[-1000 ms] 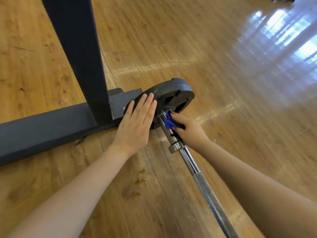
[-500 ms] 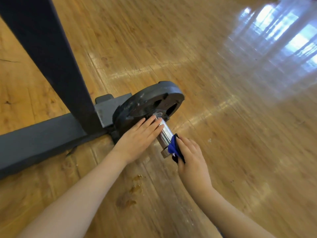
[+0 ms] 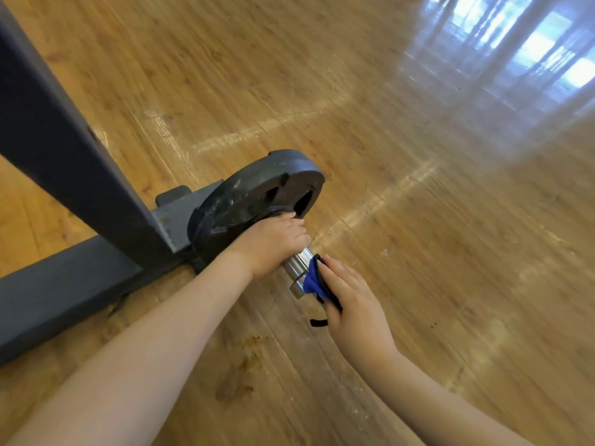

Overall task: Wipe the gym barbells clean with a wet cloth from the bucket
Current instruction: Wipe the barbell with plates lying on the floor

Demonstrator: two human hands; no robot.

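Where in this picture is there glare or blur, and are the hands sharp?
Head view: window glare on the floor upper right; motion blur smears the floor boards; left hand, right hand and blue cloth stay fairly sharp.

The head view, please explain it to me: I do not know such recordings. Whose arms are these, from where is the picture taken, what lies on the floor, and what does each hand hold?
There is no machine here. A person wears a camera on the head, so it looks forward and down at that person's own two bare arms.

On the wooden floor lies a barbell: a dark weight plate on a shiny metal sleeve, beside a dark metal frame.

The left hand grips the sleeve close to the plate. The right hand holds a blue cloth against the sleeve's end. No bucket is in view.
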